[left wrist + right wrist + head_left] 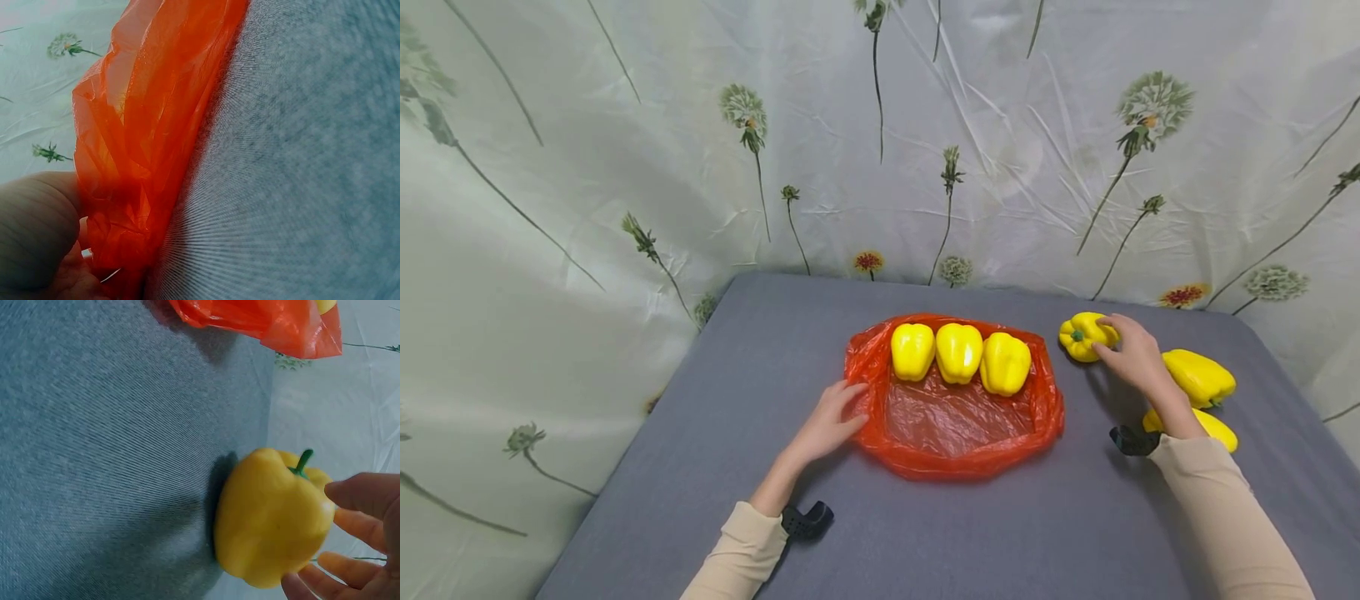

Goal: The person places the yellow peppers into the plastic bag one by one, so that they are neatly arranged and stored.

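Note:
A red plastic bag (880, 454) lies spread on the table with its rim rolled out around a flat bottom. Three yellow bell peppers (958, 353) stand in a row along its far side. My left hand (826, 423) is at the bag's left rim, thumb and fingers apart; in the left wrist view its fingers meet the crinkled red plastic (150, 144). My right hand (1135, 354) reaches to another yellow bell pepper (272, 519) right of the bag. Its thumb and spread fingertips touch that pepper's near side, and the pepper rests on the table.
Two more yellow peppers lie farther right, one pepper (1199, 377) behind and another pepper (1217, 431) partly hidden by my right wrist. A grey cloth (700, 467) covers the table. A pale curtain (820, 150) with dandelion prints hangs behind and at the left.

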Demonstrator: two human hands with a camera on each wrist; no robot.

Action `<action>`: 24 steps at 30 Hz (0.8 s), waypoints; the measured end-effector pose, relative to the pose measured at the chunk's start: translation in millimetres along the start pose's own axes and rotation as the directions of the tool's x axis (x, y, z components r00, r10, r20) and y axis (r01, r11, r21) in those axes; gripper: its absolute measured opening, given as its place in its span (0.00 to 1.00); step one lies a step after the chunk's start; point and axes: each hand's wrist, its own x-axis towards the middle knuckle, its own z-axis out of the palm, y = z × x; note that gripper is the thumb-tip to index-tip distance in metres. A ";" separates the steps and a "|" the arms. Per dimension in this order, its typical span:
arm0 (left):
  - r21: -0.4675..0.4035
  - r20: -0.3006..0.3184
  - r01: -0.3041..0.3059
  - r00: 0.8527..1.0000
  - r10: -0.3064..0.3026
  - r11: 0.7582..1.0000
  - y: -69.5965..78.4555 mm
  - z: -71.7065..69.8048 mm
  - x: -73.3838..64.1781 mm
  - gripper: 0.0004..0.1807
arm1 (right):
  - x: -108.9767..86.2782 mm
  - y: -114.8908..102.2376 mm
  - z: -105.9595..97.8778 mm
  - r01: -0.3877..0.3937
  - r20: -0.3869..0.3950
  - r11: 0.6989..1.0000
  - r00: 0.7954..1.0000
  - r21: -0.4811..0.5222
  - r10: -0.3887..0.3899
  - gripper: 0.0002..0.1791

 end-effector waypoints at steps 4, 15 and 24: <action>0.001 -0.002 -0.002 1.000 0.002 1.000 0.7 -1.3 0.5 0.27 | 2.6 1.8 -0.2 0.043 0.027 0.998 0.999 -0.037 -0.042 0.26; 0.007 0.003 0.001 1.000 -0.001 1.000 -1.7 0.2 -0.2 0.27 | 4.3 1.6 12.4 0.071 -0.044 0.997 0.996 -0.044 -0.073 0.25; 0.032 -0.004 -0.014 1.000 0.014 0.999 -2.5 1.2 0.7 0.27 | 7.4 -2.1 18.6 0.073 0.040 0.991 0.997 -0.108 -0.069 0.32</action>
